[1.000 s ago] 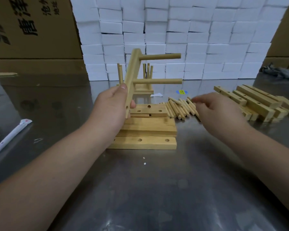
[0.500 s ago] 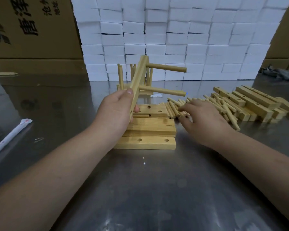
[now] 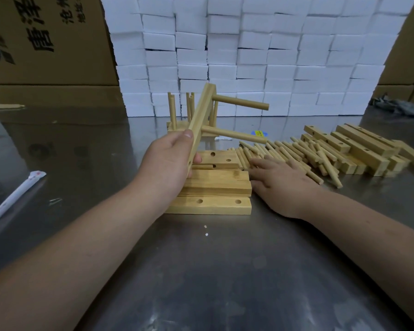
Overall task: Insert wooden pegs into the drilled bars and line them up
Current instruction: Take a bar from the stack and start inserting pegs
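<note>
Pale wood, drilled square bar (image 3: 199, 119): held tilted above the table, top end leaning right, gripped low down by the left hand (image 3: 170, 161), thumb along its front face and fingers curled behind. Two round wooden pegs (image 3: 239, 102) seated in it, both jutting right.

Right hand (image 3: 281, 183): palm down, fingers stretched out flat, tips touching the heap of loose wooden pegs (image 3: 299, 155); it grips nothing.

Flat stack of drilled wooden bars (image 3: 215, 185): under the held bar, just left of the right hand.

Pile of spare drilled bars (image 3: 361, 150): right of the loose pegs.

Grey steel table (image 3: 201, 271). Wall of white foam blocks (image 3: 249, 56) behind.
</note>
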